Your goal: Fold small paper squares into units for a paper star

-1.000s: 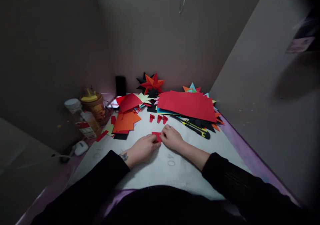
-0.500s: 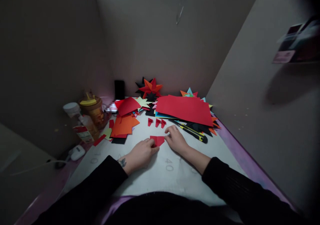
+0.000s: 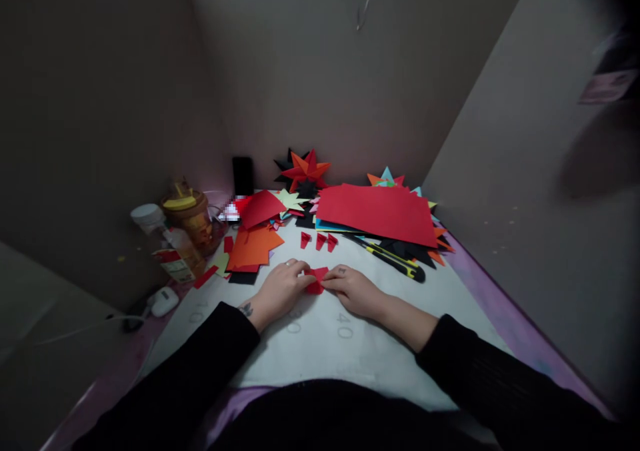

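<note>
A small piece of folded red paper (image 3: 317, 281) lies on the pale mat (image 3: 320, 354) between my hands. My left hand (image 3: 286, 286) grips its left side, thumb and fingers closed together. On its right edge, the fingers of my right hand (image 3: 353, 291) pinch the paper, and part of it is hidden beneath them. Just beyond it stand three small folded red pieces (image 3: 320, 241) in a row. To their right lies a black and yellow utility knife (image 3: 400, 263).
A stack of red sheets (image 3: 377, 212) lies at the back right over black and orange pieces. Orange paper (image 3: 253, 247) is piled at left. Paper stars (image 3: 306, 169) lean on the back wall. A bottle (image 3: 175, 247), a cup (image 3: 193, 217) and a white case (image 3: 164, 301) line the left side.
My right hand has moved left and closed on the paper's right edge. The paper's outline looks smaller and more folded. The whole view has tilted down slightly.
</note>
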Action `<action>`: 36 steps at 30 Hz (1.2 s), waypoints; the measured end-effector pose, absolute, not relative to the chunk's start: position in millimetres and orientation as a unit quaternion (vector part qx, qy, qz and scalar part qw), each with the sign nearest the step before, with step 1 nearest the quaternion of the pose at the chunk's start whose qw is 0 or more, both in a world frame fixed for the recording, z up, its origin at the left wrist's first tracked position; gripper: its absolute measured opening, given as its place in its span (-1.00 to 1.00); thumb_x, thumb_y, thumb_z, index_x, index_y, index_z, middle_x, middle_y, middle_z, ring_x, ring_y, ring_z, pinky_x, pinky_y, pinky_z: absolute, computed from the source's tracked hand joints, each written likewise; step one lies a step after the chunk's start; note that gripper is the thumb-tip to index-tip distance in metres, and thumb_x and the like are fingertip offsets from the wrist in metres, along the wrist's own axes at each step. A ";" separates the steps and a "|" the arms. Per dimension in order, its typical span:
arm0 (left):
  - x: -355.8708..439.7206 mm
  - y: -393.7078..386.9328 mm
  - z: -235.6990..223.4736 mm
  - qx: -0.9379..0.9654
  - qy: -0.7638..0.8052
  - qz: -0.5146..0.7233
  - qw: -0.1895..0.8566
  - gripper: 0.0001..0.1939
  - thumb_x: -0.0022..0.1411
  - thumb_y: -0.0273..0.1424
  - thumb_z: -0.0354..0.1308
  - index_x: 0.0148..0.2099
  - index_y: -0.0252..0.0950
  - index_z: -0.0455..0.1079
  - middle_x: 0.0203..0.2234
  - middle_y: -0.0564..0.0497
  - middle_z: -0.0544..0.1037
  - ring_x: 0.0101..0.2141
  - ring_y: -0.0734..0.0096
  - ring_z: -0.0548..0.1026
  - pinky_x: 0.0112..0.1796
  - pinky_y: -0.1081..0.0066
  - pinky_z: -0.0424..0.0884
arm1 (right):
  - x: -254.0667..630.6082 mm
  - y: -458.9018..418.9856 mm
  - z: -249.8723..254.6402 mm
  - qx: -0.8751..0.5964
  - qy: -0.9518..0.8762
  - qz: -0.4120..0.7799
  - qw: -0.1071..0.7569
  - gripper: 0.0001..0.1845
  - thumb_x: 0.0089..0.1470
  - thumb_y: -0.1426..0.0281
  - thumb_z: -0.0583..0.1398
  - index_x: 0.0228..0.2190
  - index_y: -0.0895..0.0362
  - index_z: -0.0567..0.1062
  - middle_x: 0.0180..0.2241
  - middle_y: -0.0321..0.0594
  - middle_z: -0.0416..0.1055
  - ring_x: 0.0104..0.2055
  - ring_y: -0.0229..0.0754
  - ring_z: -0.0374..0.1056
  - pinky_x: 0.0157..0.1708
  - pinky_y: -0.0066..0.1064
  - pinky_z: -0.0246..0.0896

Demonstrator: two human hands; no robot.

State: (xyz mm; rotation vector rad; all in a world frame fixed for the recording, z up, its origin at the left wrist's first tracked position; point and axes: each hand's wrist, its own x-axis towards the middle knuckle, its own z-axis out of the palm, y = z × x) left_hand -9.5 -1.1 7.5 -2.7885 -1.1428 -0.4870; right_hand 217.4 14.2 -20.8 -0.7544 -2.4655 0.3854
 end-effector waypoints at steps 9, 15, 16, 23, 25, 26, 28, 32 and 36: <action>-13.4 2.7 7.3 -0.932 -0.325 -0.156 -0.032 -0.75 0.34 -0.30 0.01 -0.17 -0.21 0.52 -0.34 -0.06 0.52 -0.25 0.31 0.39 -0.22 0.34 0.30 | 223.0 13.9 -19.1 -0.258 -0.923 0.169 0.231 -0.65 0.13 0.55 0.09 -0.16 0.04 0.57 -0.08 -0.06 0.48 -0.06 -0.07 0.32 -0.05 -0.15 0.27; -6.6 7.3 5.0 -0.899 -0.375 -0.194 -0.120 -0.73 0.33 -0.33 0.01 -0.28 -0.31 0.51 -0.39 -0.06 0.53 -0.29 0.34 0.42 -0.18 0.36 0.31 | 230.2 15.1 -15.8 -0.221 -0.929 0.193 0.226 -0.71 0.18 0.47 0.12 -0.15 -0.03 0.56 -0.03 -0.11 0.45 0.00 -0.11 0.28 0.01 -0.13 0.21; -5.0 8.1 4.1 -0.890 -0.389 -0.199 -0.130 -0.74 0.31 -0.34 0.02 -0.30 -0.31 0.50 -0.40 -0.05 0.52 -0.29 0.35 0.42 -0.19 0.36 0.31 | 230.7 15.0 -16.1 -0.214 -0.929 0.196 0.230 -0.70 0.19 0.47 0.11 -0.14 -0.03 0.56 -0.04 -0.12 0.45 0.01 -0.12 0.28 0.01 -0.13 0.21; 4.8 9.4 1.3 -0.854 -0.462 -0.193 -0.144 -0.78 0.24 -0.39 0.03 -0.39 -0.32 0.44 -0.42 -0.05 0.48 -0.33 0.33 0.41 -0.23 0.36 0.31 | 230.1 14.3 -20.3 -0.197 -0.926 0.214 0.240 -0.60 0.12 0.60 0.05 -0.09 0.06 0.51 -0.10 -0.12 0.48 0.04 -0.15 0.28 0.06 -0.15 0.21; 6.9 9.7 0.4 -0.847 -0.477 -0.190 -0.137 -0.79 0.23 -0.39 0.02 -0.39 -0.33 0.44 -0.40 -0.07 0.47 -0.32 0.32 0.42 -0.23 0.35 0.31 | 229.5 13.3 -19.3 -0.206 -0.922 0.225 0.240 -0.59 0.11 0.61 0.04 -0.08 0.08 0.49 -0.09 -0.11 0.46 0.02 -0.16 0.31 0.04 -0.18 0.24; 7.7 9.9 -0.2 -0.845 -0.483 -0.188 -0.134 -0.79 0.22 -0.39 0.02 -0.39 -0.33 0.44 -0.40 -0.07 0.47 -0.31 0.31 0.42 -0.22 0.34 0.31 | 229.2 12.9 -18.6 -0.209 -0.919 0.229 0.242 -0.60 0.11 0.61 0.04 -0.07 0.09 0.48 -0.10 -0.10 0.46 0.01 -0.16 0.32 0.03 -0.19 0.25; 9.1 10.4 -1.5 -0.842 -0.492 -0.184 -0.127 -0.80 0.21 -0.40 0.02 -0.38 -0.32 0.44 -0.39 -0.07 0.46 -0.31 0.30 0.42 -0.21 0.33 0.31 | 228.6 12.6 -17.8 -0.209 -0.917 0.232 0.250 -0.63 0.13 0.58 0.05 -0.07 0.12 0.47 -0.12 -0.08 0.47 -0.03 -0.15 0.34 0.00 -0.21 0.28; 10.5 10.9 -3.1 -0.842 -0.496 -0.174 -0.122 -0.80 0.20 -0.41 0.01 -0.38 -0.31 0.44 -0.38 -0.07 0.47 -0.31 0.29 0.42 -0.21 0.34 0.31 | 228.8 14.7 -20.1 -0.198 -0.921 0.212 0.261 -0.59 0.11 0.60 0.04 -0.05 0.14 0.48 -0.12 -0.06 0.48 -0.06 -0.14 0.36 -0.04 -0.22 0.31; 11.0 11.7 -4.5 -0.842 -0.499 -0.170 -0.115 -0.80 0.19 -0.41 0.01 -0.38 -0.30 0.44 -0.39 -0.07 0.47 -0.29 0.28 0.41 -0.21 0.34 0.30 | 229.9 17.4 -24.0 -0.187 -0.929 0.192 0.253 -0.58 0.08 0.63 0.07 -0.08 0.10 0.52 -0.13 -0.09 0.49 -0.07 -0.15 0.37 -0.06 -0.25 0.33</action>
